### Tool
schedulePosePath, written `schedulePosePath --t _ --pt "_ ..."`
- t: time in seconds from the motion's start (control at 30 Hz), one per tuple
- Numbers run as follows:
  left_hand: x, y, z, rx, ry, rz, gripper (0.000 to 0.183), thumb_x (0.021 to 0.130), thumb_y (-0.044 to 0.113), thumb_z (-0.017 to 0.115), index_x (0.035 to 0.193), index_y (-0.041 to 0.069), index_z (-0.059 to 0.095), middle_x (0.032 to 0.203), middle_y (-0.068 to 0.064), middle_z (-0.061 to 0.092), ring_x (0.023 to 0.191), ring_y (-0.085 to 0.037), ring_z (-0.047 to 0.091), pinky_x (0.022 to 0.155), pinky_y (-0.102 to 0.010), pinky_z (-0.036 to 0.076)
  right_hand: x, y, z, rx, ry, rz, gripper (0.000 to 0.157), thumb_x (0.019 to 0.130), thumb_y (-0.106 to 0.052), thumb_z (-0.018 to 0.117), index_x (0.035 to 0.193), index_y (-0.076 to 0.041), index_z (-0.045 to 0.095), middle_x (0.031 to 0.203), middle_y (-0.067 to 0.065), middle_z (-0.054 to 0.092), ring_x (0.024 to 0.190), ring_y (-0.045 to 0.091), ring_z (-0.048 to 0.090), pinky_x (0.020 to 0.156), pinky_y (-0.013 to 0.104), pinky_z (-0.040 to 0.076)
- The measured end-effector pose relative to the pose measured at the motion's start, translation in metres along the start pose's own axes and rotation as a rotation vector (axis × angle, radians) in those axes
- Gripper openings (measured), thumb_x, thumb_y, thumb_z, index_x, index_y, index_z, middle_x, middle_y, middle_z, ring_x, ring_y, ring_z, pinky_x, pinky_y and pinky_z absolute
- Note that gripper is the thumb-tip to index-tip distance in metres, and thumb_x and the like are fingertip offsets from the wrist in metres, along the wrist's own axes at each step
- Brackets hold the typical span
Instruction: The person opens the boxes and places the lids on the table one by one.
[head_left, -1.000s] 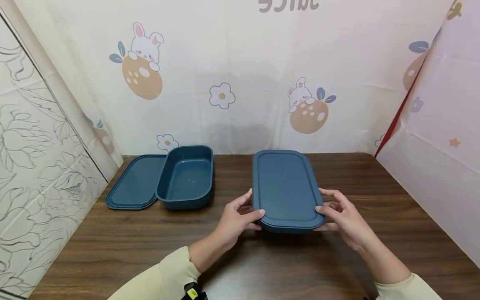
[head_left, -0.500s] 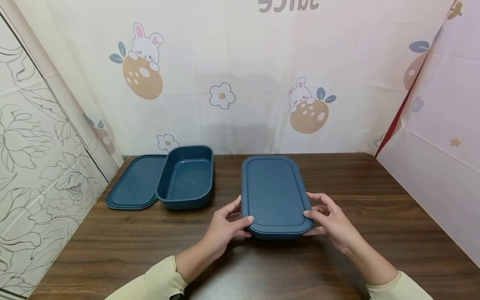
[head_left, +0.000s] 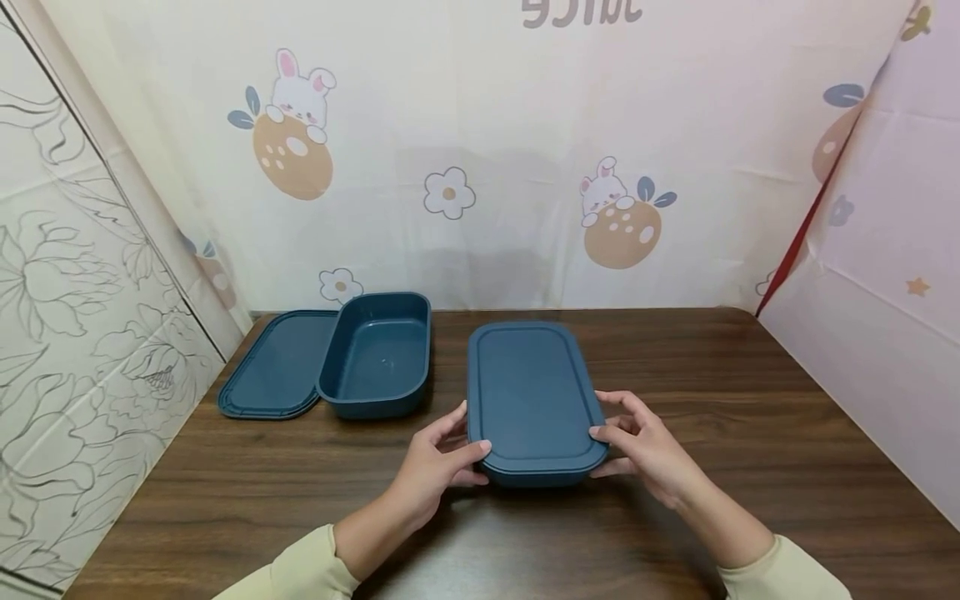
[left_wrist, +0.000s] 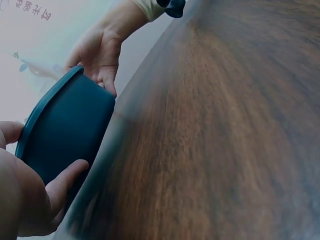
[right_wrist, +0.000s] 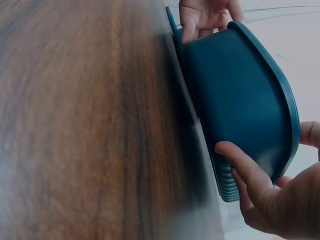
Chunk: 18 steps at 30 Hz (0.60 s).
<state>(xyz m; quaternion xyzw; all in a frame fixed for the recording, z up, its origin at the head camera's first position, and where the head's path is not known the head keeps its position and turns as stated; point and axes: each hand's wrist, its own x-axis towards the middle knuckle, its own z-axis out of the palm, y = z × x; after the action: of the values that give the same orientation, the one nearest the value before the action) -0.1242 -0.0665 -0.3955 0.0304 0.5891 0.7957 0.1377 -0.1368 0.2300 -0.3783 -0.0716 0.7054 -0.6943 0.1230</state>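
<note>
A blue rectangular food container with its lid on [head_left: 534,392] is held between both hands, close over the table, its near end towards me. My left hand [head_left: 431,467] grips its near left corner, thumb on the lid's edge and fingers along the side. At the near right corner my right hand [head_left: 645,450] holds it the same way. Both wrist views show the container's smooth wall [left_wrist: 70,125] and the fingertips low on it. Ribs [right_wrist: 228,185] run along its lower side in the right wrist view. What is inside is hidden by the lid.
Left of the hands an open blue container [head_left: 382,358] stands on the dark wooden table [head_left: 712,367]. A loose blue lid [head_left: 277,367] lies flat against its left side. A printed curtain [head_left: 510,125] hangs behind the table's far edge.
Both hands have carried the lidded container leftward and a little nearer to me, keeping their grip on its near corners. The open container and the loose lid have stayed put.
</note>
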Motion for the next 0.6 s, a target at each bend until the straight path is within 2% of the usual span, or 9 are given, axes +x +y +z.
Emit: schedulePosePath --t 0.23,0.6 --pt "-0.0002 -0.0040 -0.0018 -0.001 0.018 -0.012 0.072 0.087 0.006 0.073 0.150 0.006 0.037 0.130 -0.022 0.050 0.103 -0.022 0.061 0.075 -0.046 0.058 0.0013 0.0032 0.0024 0.009 -0.016 0.016 0.060 0.095 -0.005 0.059 0.145 0.000 0.027 0.105 0.022 0.054 0.087 0.027 0.067 0.070 0.054 0.057" --pt "-0.0006 -0.0095 -0.0025 0.013 0.015 0.017 0.073 0.087 0.003 0.072 0.150 0.004 0.036 0.128 -0.023 0.050 0.104 -0.023 0.062 0.074 -0.044 0.058 0.0033 0.0083 0.0044 0.022 -0.010 0.053 0.061 0.094 -0.004 0.057 0.146 -0.001 0.025 0.106 0.023 0.052 0.087 0.027 0.066 0.073 0.054 0.057"
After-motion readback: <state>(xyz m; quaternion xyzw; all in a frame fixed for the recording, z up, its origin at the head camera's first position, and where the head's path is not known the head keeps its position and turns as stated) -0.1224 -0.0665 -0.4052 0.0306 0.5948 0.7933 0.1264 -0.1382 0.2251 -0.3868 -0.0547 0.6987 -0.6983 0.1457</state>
